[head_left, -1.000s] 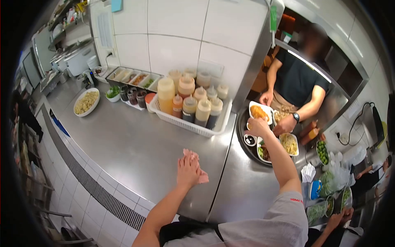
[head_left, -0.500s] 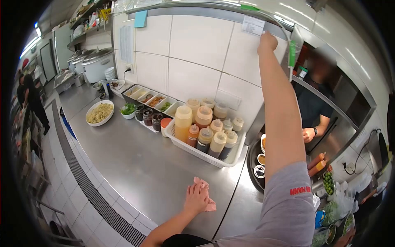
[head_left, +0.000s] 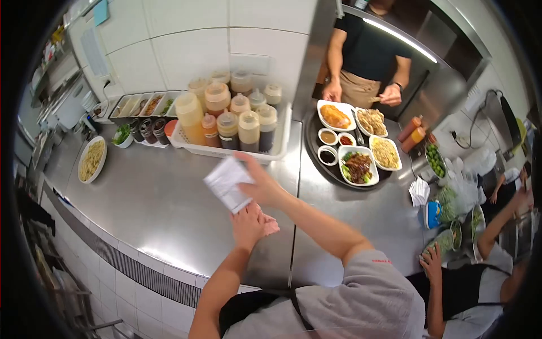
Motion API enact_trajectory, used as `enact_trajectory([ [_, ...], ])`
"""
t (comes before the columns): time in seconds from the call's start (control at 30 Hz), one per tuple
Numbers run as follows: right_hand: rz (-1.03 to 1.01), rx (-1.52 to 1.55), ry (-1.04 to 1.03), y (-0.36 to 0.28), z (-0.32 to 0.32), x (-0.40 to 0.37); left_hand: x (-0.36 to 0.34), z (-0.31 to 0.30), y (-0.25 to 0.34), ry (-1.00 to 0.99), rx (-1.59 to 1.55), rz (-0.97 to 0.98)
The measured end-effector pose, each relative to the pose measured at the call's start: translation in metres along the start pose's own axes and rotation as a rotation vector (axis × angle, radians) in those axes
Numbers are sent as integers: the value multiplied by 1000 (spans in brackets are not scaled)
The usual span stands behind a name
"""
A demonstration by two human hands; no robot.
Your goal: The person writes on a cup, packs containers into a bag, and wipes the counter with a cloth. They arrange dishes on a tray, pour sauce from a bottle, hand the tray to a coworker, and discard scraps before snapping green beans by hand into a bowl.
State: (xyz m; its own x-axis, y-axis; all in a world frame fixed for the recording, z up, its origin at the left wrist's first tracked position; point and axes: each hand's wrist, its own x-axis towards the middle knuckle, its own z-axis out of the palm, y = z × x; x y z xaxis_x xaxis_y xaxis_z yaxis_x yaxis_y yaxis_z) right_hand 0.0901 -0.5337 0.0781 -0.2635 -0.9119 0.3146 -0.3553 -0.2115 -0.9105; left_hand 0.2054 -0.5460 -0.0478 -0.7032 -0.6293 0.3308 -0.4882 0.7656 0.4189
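Observation:
My right hand point(head_left: 262, 183) holds a white paper slip point(head_left: 227, 185) between thumb and fingers, above the steel counter point(head_left: 158, 198). Just below it, my left hand point(head_left: 247, 227) is closed over a crumpled pink cloth point(head_left: 271, 225) on the counter. Its fingertips come right at the slip's lower edge. Beyond my right hand stands a white plastic basket point(head_left: 226, 151) packed with several squeeze bottles point(head_left: 249, 131) of sauces.
At right, a round dark tray point(head_left: 361, 183) bears plated dishes and small sauce bowls. Behind it, a person point(head_left: 372, 51) stands at the pass-through opening. Another person point(head_left: 474, 288) works at lower right. A bowl of pale food point(head_left: 92, 161) sits at far left, near topping containers point(head_left: 144, 106).
My right hand has come down from the rail on the wall with the paper slip, toward my left hand. The view has turned right and down, showing the full tray.

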Motion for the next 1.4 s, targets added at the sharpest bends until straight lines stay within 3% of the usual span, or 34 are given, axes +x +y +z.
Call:
enact_trajectory([
  [0.07,395,446,312,13,-33,-62,2,-3,3,62,3,51],
  [0.13,381,462,619,30,-60,-113,3,-3,3,141,-1,108],
  [0.2,466,251,670,53,-89,-162,3,-2,2,176,14,149],
  [0.27,392,-288,752,97,-112,-218,1,-4,5,170,-8,150],
  [0.3,388,-295,772,94,-116,-237,1,-5,7,165,-19,129],
  [0.37,135,-671,763,89,-123,-262,1,-3,6,192,-30,158],
  [0.53,269,-702,749,79,-113,-255,1,-2,5,163,-18,155],
  [0.6,194,-772,761,78,-112,-255,0,3,3,177,14,165],
  [0.83,171,-501,1039,59,-144,-285,0,0,5,143,33,137],
  [1.0,166,-860,1331,-13,-284,-315,-1,2,5,84,63,98],
  [1.03,166,-805,1431,-15,-326,-321,-1,3,4,81,65,98],
  [1.07,188,-1015,1462,-21,-361,-326,-2,6,2,88,69,89],
  [1.17,95,-1116,1473,10,-438,-345,-2,5,6,89,79,65],
  [1.23,500,-1161,1332,50,-462,-359,-4,3,8,73,88,55],
  [1.4,574,-1079,1253,94,-442,-372,-2,-4,12,66,164,92],
])
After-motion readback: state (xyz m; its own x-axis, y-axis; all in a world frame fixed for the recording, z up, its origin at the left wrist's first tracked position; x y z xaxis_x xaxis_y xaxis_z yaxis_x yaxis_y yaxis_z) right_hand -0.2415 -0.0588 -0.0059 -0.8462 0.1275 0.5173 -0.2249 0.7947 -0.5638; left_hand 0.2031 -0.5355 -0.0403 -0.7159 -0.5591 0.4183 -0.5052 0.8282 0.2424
